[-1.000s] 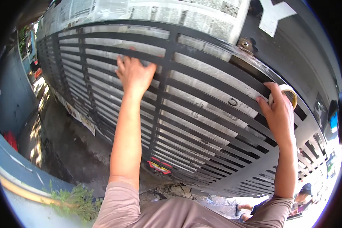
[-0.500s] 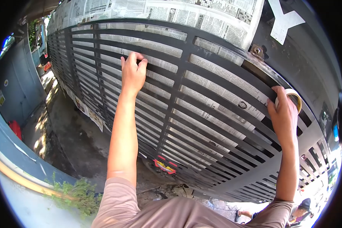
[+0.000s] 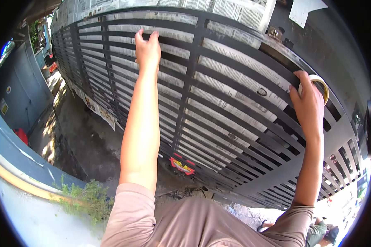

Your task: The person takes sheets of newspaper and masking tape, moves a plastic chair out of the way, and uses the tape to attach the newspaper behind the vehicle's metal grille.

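My left hand (image 3: 147,51) is at the upper bars of a dark slatted metal panel (image 3: 200,31), its thumb and a finger raised apart at a slat, with nothing seen between them. Newspaper sheets (image 3: 231,78) show behind the slats and above the top edge. On the right, my right hand (image 3: 307,99) grips the panel's upper edge, with its fingertips curled over a slat. A roll of tape (image 3: 320,85) hangs around that hand, beside the thumb side and knuckles.
A red and yellow sticker (image 3: 182,164) sits low on the panel. At the lower left are a green plant (image 3: 86,199) and a blue ledge. A grey metal door (image 3: 18,99) stands at the left. Another person (image 3: 317,232) is at the lower right.
My left hand has gone from spread over the slats to a bent-finger pose, then moved up along the bars with its fingers parting. My right hand keeps its place on the panel.
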Tool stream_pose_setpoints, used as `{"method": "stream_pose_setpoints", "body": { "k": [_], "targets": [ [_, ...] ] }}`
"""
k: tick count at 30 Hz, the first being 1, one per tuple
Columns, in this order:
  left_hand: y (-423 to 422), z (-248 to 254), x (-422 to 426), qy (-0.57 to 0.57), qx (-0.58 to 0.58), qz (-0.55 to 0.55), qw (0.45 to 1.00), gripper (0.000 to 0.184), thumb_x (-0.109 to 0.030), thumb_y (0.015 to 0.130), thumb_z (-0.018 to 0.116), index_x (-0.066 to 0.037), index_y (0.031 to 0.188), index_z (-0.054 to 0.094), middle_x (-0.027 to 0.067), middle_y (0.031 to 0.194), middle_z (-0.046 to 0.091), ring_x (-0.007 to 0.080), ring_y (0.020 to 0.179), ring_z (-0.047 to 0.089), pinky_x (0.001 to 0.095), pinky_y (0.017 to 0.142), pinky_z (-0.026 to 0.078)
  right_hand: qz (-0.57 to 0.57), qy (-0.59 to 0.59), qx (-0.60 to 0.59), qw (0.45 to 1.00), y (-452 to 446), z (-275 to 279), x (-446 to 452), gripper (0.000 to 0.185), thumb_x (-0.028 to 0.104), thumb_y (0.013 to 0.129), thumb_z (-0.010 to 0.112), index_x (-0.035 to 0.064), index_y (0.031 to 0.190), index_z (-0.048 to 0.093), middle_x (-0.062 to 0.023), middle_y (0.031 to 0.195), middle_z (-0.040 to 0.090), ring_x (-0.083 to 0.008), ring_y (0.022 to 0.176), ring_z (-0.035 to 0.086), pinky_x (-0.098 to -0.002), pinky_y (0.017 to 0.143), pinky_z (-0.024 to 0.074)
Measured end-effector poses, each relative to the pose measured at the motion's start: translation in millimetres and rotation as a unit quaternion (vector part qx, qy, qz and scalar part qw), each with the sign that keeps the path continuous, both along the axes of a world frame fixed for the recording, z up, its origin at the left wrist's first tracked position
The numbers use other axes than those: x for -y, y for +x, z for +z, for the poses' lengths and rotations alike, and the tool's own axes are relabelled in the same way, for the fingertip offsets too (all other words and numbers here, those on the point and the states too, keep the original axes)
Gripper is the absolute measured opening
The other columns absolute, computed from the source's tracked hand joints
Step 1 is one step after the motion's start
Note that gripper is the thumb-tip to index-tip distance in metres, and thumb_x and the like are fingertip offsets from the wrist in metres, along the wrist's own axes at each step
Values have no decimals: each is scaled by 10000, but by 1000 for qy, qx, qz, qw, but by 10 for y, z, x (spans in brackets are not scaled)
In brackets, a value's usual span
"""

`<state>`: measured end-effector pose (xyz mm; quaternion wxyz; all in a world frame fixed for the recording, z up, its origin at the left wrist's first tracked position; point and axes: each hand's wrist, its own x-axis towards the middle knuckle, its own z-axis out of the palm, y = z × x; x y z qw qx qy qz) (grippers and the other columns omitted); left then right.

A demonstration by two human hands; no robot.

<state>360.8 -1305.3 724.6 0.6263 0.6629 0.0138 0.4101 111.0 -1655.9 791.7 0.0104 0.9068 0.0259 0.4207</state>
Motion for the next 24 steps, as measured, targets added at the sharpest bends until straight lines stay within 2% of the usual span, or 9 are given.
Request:
{"method": "stream_pose_setpoints", "body": {
  "k": [2, 3, 5, 8, 11, 13, 15, 16, 24],
  "targets": [
    [40, -7, 77, 1, 17, 7, 1000, 778, -458, 870, 665, -145, 1528, 392, 265, 1378, 572, 441, 1381, 449, 672, 1189, 34, 1, -4, 0, 1000, -7, -9, -3, 338, 103, 887, 651, 101, 1219, 583, -170, 906, 671, -368, 928, 654, -472, 784, 492],
    [-186, 128, 175, -2, -33, -3, 999, 789, -316, 867, 708, -70, 1541, 380, 299, 1454, 480, 383, 1388, 452, 437, 1131, 365, 2, -5, 2, 1000, -2, -11, 7, 341, 106, 887, 652, 102, 1222, 582, -167, 906, 671, -366, 926, 655, -471, 781, 493],
    [-262, 221, 292, -30, -71, 2, 997, 785, -288, 847, 703, -106, 1544, 390, 344, 1499, 382, 437, 1370, 444, 446, 1122, 375, 9, -11, 13, 1000, 15, -36, 41, 350, 110, 887, 656, 108, 1229, 583, -154, 900, 674, -360, 920, 657, -466, 775, 495],
    [-226, 314, 373, -65, -109, -10, 992, 732, -263, 897, 624, -198, 1569, 341, 290, 1520, 303, 430, 1497, 217, 647, 1215, 20, 15, -21, 30, 999, 26, -56, 72, 349, 109, 883, 660, 115, 1223, 585, -144, 923, 690, -355, 933, 661, -466, 781, 500],
    [-155, 434, 400, -132, -140, 24, 981, 690, -156, 908, 608, -184, 1553, 367, 272, 1498, 305, 431, 1437, 338, 585, 1219, 220, 21, -28, 38, 999, 39, -63, 103, 335, 111, 877, 667, 122, 1203, 589, -142, 929, 698, -359, 927, 663, -471, 778, 504],
    [-184, 542, 415, -160, -145, 45, 975, 623, -59, 906, 594, -182, 1502, 461, 243, 1461, 325, 401, 1228, 569, 400, 1034, 516, 21, -37, 42, 998, 39, -55, 112, 305, 108, 870, 668, 124, 1164, 590, -140, 899, 696, -363, 899, 668, -479, 759, 507],
    [-15, 509, 326, -105, -168, 77, 977, 579, -82, 912, 599, -179, 1474, 503, 248, 1444, 337, 395, 1232, 568, 412, 1032, 509, 18, -45, 45, 998, 36, -55, 124, 289, 104, 869, 664, 122, 1148, 590, -139, 887, 695, -362, 884, 671, -482, 748, 508],
    [62, 465, 272, -100, -131, 70, 984, 643, -126, 847, 554, -187, 1485, 500, 333, 1479, 428, 447, 1414, 342, 445, 1144, 330, 17, -45, 47, 998, 38, -50, 124, 269, 95, 863, 654, 117, 1123, 588, -139, 872, 693, -359, 868, 673, -482, 738, 509],
    [956, 383, -225, -64, -160, 109, 979, 407, -120, 893, 589, 33, 1268, 619, 178, 1250, 668, 235, 1111, 640, 335, 925, 480, 39, -50, 90, 994, 83, -96, 181, 258, 64, 836, 648, 105, 1084, 590, -141, 827, 683, -361, 805, 673, -480, 702, 522]
  ]
}}
